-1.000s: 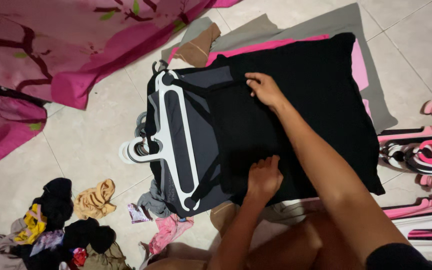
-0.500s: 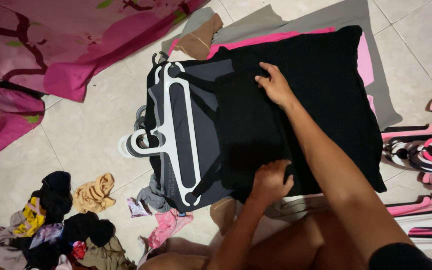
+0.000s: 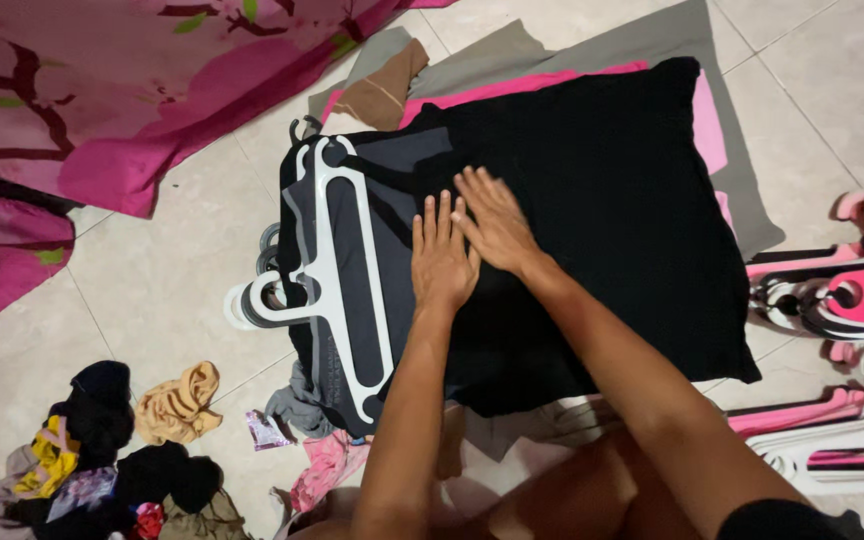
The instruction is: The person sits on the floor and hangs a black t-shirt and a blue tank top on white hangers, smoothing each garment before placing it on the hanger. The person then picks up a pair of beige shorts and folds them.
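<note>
A black garment [image 3: 612, 200] lies spread flat on a stack of clothes on the tiled floor, hung on a white plastic hanger [image 3: 337, 270] whose hook points left. My left hand [image 3: 442, 255] and my right hand [image 3: 492, 222] rest side by side, palms down and fingers straight, on the garment's upper part just right of the hanger. Neither hand grips anything. A dark grey lining [image 3: 397, 270] shows around the hanger.
Pink floral bedding [image 3: 102, 90] lies at the upper left. A pile of small mixed clothes [image 3: 112, 450] sits at the lower left. Pink, white and black hangers [image 3: 842, 310] are stacked at the right. Pink and grey garments [image 3: 742, 150] lie under the black one.
Both hands let go of the garment's side edges and came together at its middle, now lying flat on the cloth.
</note>
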